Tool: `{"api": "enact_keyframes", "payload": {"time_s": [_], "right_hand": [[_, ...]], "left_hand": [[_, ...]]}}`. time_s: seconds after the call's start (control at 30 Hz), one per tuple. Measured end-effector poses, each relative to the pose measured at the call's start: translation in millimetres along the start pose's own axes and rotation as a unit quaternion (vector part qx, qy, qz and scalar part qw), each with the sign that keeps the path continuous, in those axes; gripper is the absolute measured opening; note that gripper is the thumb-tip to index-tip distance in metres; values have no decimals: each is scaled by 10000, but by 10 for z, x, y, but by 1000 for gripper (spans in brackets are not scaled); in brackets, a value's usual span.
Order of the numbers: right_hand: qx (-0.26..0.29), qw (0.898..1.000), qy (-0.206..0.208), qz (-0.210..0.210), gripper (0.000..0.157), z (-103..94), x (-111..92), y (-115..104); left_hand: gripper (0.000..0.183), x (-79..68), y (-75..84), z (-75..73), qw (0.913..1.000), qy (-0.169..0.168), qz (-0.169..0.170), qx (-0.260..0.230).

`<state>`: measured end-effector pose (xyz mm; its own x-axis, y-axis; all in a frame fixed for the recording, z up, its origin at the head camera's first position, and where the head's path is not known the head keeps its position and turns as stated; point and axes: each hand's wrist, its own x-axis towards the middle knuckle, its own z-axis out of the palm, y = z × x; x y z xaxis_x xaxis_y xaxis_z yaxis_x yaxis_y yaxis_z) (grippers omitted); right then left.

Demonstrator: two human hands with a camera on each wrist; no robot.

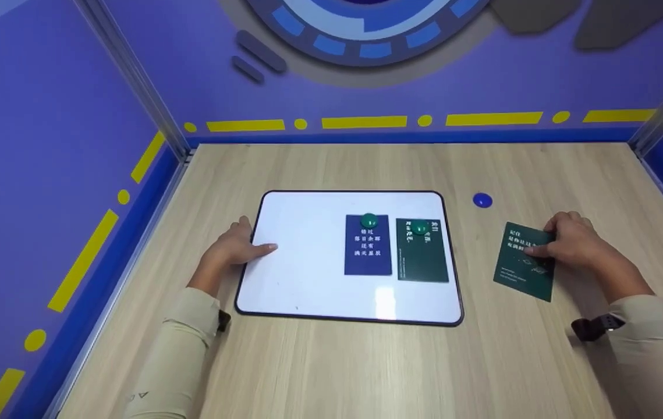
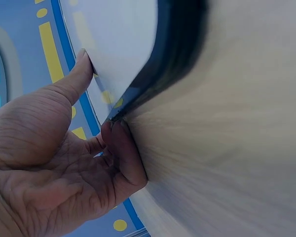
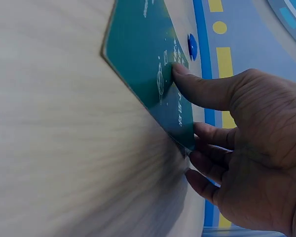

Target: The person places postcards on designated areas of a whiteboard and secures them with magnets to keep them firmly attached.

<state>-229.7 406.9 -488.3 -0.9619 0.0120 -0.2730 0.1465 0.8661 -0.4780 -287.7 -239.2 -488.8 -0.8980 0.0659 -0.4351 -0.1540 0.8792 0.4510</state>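
Note:
A black-rimmed whiteboard (image 1: 308, 279) lies on the table, and my left hand (image 1: 229, 244) grips its left edge. In the left wrist view the thumb (image 2: 80, 74) lies over the white face while the other fingers curl at the rim. At the right, my right hand (image 1: 578, 241) holds a dark green printed card (image 1: 520, 273) by its right side. Its thumb (image 3: 200, 89) presses on the printed face, and the fingertips meet the card's edge. On the board are a navy card (image 1: 368, 262) under a green round magnet (image 1: 369, 220) and another green card (image 1: 424, 262) under a second green magnet (image 1: 419, 227).
A blue round magnet (image 1: 482, 200) sits on the wooden table (image 1: 354, 372), beyond the held card. Purple-blue panels (image 1: 46, 145) with yellow marks rise along the table's left, back and right sides. Metal posts (image 1: 139, 75) stand at the back corners.

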Motion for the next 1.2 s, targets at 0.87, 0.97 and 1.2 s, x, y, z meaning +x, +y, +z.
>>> {"api": "enact_keyframes", "payload": {"time_s": [0.87,0.97,1.2], "right_hand": [[339,9979,452,-315,44,61,7,-54],[616,9961,521,-357,43,40,0,-82],[1172,9886,755,-565,44,23,-15,-258]], "left_hand": [[111,15,12,-25,9999,-12,50,131],[110,14,16,-34,10000,13,43,86],[111,14,0,-18,9996,11,45,276]]}}
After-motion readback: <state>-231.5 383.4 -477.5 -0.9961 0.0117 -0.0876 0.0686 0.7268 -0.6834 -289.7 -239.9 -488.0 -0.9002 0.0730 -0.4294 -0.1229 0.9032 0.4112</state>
